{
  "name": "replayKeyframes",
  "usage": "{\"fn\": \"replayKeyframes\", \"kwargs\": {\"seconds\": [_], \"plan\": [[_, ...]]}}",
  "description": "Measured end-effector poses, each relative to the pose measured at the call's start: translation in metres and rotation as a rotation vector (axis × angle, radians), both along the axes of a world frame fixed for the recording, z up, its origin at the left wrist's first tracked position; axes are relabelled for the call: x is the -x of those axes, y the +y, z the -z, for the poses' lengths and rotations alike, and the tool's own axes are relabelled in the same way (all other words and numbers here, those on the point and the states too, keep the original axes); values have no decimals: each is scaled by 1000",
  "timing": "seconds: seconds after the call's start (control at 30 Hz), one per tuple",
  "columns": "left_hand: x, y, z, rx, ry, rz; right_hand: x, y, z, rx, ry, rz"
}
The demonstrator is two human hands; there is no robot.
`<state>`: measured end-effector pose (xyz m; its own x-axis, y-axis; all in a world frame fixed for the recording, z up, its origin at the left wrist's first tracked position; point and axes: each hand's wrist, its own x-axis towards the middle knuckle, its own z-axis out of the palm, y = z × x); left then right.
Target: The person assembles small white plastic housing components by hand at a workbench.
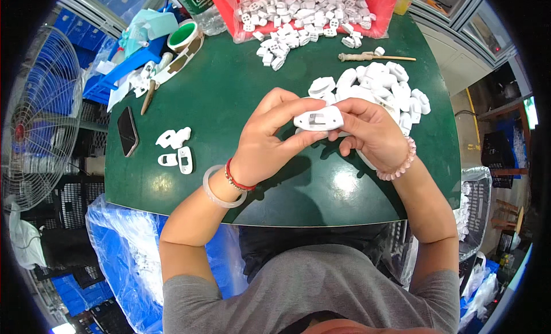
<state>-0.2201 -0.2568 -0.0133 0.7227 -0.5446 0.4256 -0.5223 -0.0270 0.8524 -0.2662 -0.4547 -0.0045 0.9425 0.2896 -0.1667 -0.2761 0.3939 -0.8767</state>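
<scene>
Between both hands, above the green table, is a white plastic housing (317, 119) with a rectangular slot in its face. My left hand (270, 130) pinches its left end between thumb and fingers. At the opposite end, my right hand (373, 133) grips it with thumb and forefinger, its other fingers curled below. Just beyond my right hand lies a heap of rounded white plastic parts (376, 84), partly hidden by that hand. Several loose white pieces (185, 160) with openings lie on the table to the left of my left forearm.
A red bin (229, 10) of small white parts stands at the far edge, with some spilled before it. A wooden stick (396, 58) lies near the heap. On the left are a phone (127, 132), a tape roll (182, 35) and a blue tray (106, 84). A fan (40, 116) stands beyond.
</scene>
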Motion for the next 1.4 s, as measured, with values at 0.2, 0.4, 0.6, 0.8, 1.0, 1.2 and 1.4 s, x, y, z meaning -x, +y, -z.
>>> {"fn": "replayKeyframes", "kwargs": {"seconds": [0.2,0.4,0.6,0.8,1.0,1.2,1.4], "plan": [[-2,1,-5,-54,-15,86,-3,-4,1,17,18,-67],[-5,5,1,-65,-49,17,-3,3,-9,-18,61,-52],[2,2,-4,5,322,70,2,9,-2,139,-28,25],[-4,5,-5,236,762,201,-1,5,1,146,-41,52],[-5,4,1,367,884,244,0,6,9,95,-83,41],[-3,4,4,453,989,286,1,8,14,-14,-40,33],[-3,4,9,494,987,315,4,14,14,-28,-118,76]]}}
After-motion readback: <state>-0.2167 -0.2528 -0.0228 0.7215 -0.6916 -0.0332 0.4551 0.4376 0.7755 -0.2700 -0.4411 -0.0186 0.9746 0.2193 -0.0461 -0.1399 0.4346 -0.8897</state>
